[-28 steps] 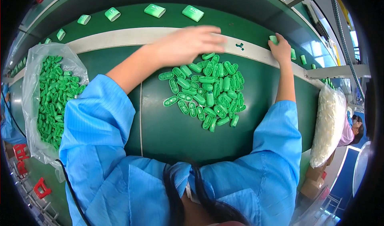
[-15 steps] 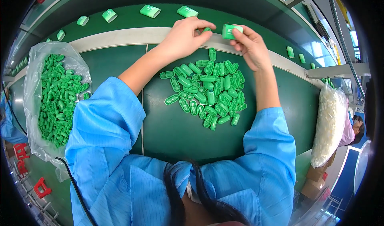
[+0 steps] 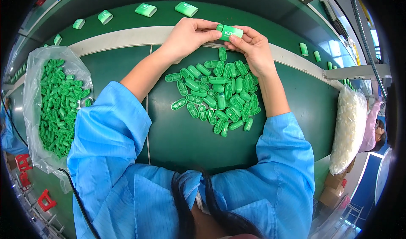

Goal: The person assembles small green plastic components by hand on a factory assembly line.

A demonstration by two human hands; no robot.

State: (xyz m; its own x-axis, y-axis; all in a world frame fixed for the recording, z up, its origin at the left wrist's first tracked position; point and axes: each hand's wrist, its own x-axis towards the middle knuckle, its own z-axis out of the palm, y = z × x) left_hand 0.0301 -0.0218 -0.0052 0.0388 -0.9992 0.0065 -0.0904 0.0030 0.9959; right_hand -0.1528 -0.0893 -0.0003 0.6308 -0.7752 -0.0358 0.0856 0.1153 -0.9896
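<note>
**Together, both hands grip one green case**

Up at twelve o'clock, the left hand and the right hand meet over the pale strip at the far edge of the green table. Both grasp the same small green case: the left fingers pinch its left end, the right fingers wrap its right end and underside. The case is held just above the strip, clear of the table.

Just below the hands, toward six o'clock, lies a loose pile of green oval caps, spread flat on the table between the two blue sleeves.

Out at nine o'clock, a clear plastic bag stands open on the table's left edge, filled with more green parts of the same colour. At three o'clock, a second clear bag rests at the table's right edge, packed with white pieces too small to tell apart.

Beyond the strip, from ten to twelve o'clock, finished green cases lie in a spaced row on the conveyor belt; a few smaller green pieces sit at two o'clock.
</note>
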